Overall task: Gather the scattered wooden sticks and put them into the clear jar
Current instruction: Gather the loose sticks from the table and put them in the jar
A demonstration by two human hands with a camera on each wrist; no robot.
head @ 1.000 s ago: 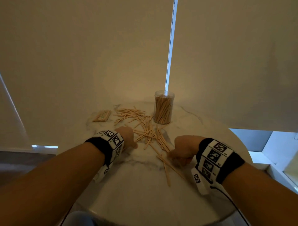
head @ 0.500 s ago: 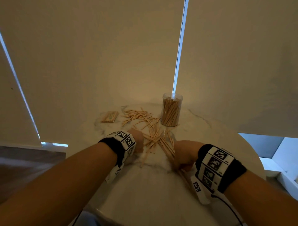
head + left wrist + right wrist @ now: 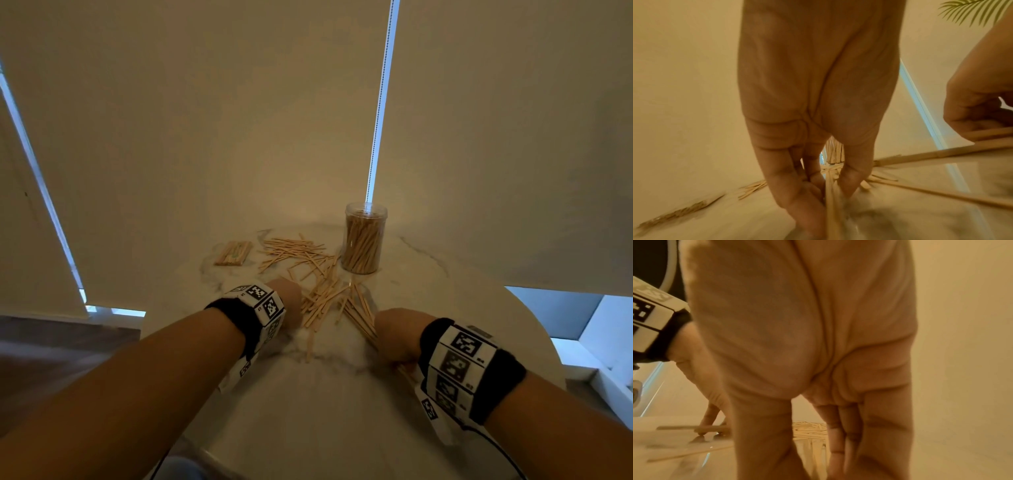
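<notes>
Sticks [image 3: 325, 298] were raked closer between left hand [image 3: 286, 301] and right hand [image 3: 397, 337], both grasping some; lifting toward the jar [image 3: 364, 240] was judged next.

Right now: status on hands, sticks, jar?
Left hand pinching sticks on table; right hand gripping a bunch. Loose sticks still scattered between them. Jar upright, part-filled, open path.

Right hand [image 3: 807, 337] close up, fingers [image 3: 846, 426] pointing down, wooden sticks [image 3: 809, 428] beyond
</notes>
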